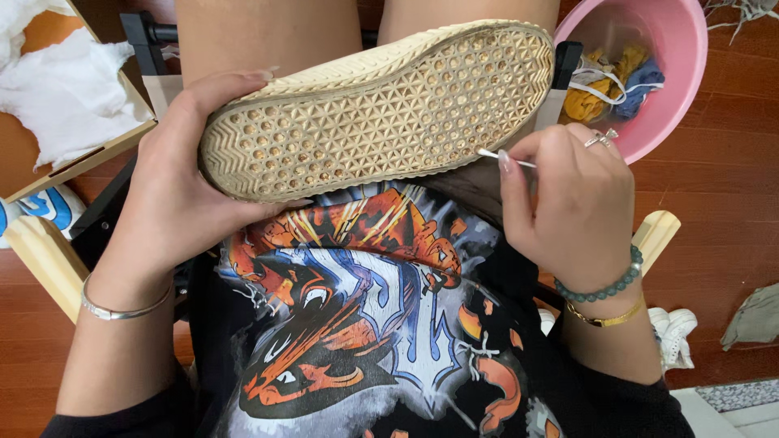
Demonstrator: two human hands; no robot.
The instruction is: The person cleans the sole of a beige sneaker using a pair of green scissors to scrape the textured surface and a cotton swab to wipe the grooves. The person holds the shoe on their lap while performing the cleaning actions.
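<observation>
A reddish-brown wooden plank floor (714, 211) spreads under a seated person, whose lap fills the view from the head camera along with a black T-shirt printed in orange, blue and white (365, 324). Across the lap lies a cream-coloured shoe turned sole-up, its rubber outsole moulded in a honeycomb of small triangles (381, 109). The left hand (174, 186) cups the heel end from below and behind, fingers wrapped round the far edge and the thumb along the near rim, so the shoe is held fast and tilted slightly, toe towards the right. The right hand (572, 203) sits just beside the toe end, thumb and forefinger pinched on a thin white stick (507, 158) whose tip touches the sole's edge; the other fingers are curled in.

Judging from the sole, the cleaning looks only partly done: many tread cells towards the heel and middle still show brownish grit, while the toe part near the stick looks paler, though the difference is slight. Most of the tread seems left to go over.

Behind the toe stands a pink plastic basin (682, 57) holding yellow and blue cloth with white laces. At the upper left, crumpled white paper (65, 89) lies in an open cardboard box. A white shoe (675, 332) shows on the floor at the right.
</observation>
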